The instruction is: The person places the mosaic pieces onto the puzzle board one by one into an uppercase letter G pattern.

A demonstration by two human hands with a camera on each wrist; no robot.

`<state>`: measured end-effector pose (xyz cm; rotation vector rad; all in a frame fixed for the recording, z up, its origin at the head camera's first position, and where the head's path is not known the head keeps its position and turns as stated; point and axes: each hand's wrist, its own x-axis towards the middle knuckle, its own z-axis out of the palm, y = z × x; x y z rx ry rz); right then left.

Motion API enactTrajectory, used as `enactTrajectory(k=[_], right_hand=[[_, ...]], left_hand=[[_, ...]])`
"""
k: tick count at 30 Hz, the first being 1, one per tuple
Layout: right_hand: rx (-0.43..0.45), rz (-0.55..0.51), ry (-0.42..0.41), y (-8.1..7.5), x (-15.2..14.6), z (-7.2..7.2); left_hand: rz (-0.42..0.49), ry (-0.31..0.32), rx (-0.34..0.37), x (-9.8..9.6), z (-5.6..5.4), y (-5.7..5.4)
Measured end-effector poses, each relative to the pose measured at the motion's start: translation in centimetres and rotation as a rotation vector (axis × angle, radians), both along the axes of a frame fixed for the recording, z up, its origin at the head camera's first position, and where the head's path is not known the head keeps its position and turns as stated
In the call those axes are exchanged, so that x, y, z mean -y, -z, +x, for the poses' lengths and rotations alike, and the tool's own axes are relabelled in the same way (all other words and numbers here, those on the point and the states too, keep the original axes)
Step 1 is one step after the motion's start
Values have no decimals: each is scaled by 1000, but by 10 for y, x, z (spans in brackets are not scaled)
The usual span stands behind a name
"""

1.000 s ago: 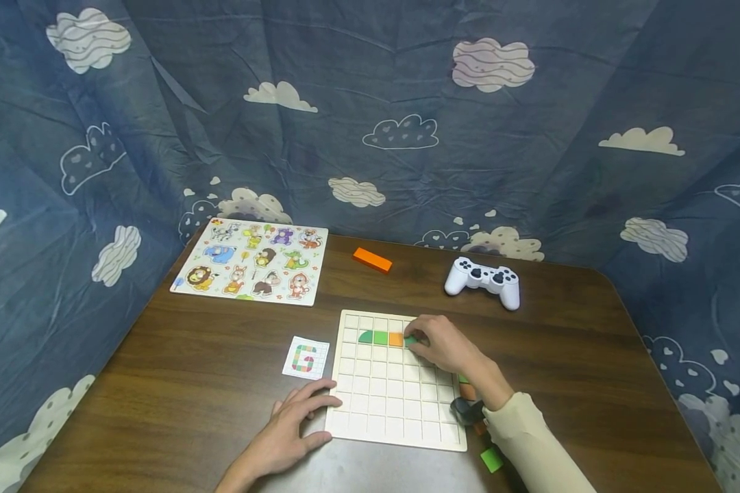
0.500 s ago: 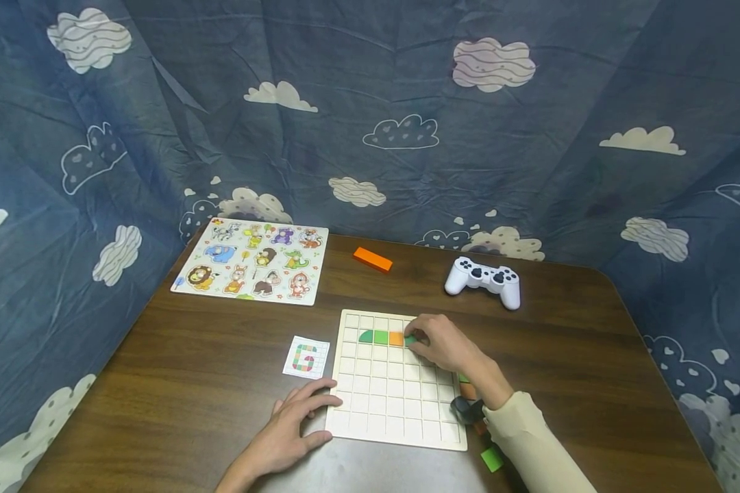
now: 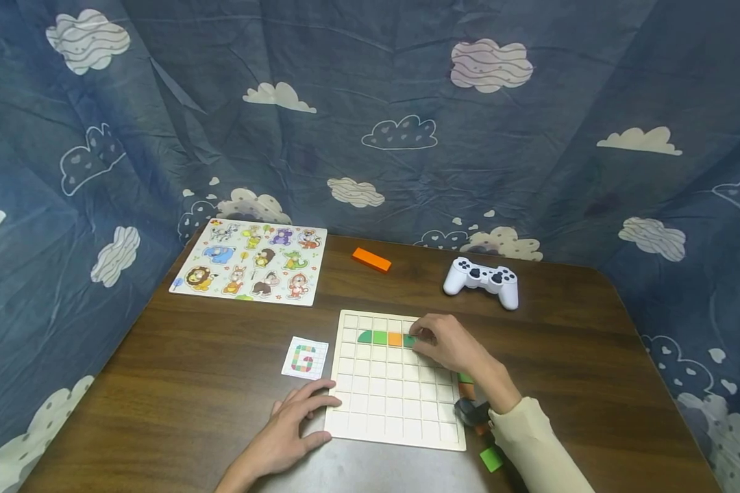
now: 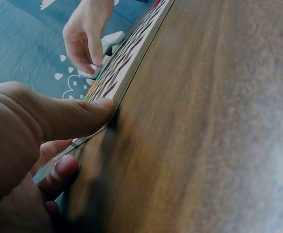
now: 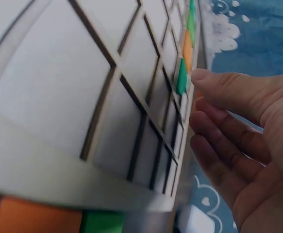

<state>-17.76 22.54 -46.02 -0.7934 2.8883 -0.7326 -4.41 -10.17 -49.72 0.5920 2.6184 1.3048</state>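
A pale wooden grid board [image 3: 385, 404] lies on the table. Along its second row sit a dark green rounded tile [image 3: 365, 337], a light green square tile [image 3: 379, 337], an orange square tile [image 3: 395, 339] and another dark green tile [image 3: 409, 340]. My right hand [image 3: 449, 344] hovers right at that last tile, its fingers loosely bent; in the right wrist view the thumb is just apart from the dark green tile [image 5: 181, 77]. My left hand [image 3: 288, 430] rests on the board's left edge, fingers spread, with the thumb at the near corner. A picture card [image 3: 305, 357] showing a G lies beside the board.
More tiles lie right of the board, partly hidden by my right wrist, including a light green tile [image 3: 491, 459] and an orange tile [image 3: 466, 391]. Farther back are an animal puzzle [image 3: 255, 263], an orange block [image 3: 372, 260] and a white game controller [image 3: 483, 282] before a cloud-patterned cloth.
My right hand has let go of the dark green tile and drawn slightly right, so more of the tile shows in its cell. The left hand has stayed in place.
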Motion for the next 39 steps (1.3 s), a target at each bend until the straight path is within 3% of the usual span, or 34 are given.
enactTrajectory(k=[18, 29, 39], right_hand=[[88, -22, 148, 1, -65, 44], [107, -28, 126, 15, -85, 53], [98, -21, 137, 11, -91, 55]], left_hand=[[-5, 4, 15, -1, -1, 1], [-2, -4, 26, 0, 0, 1], [0, 0, 40, -2, -1, 0]])
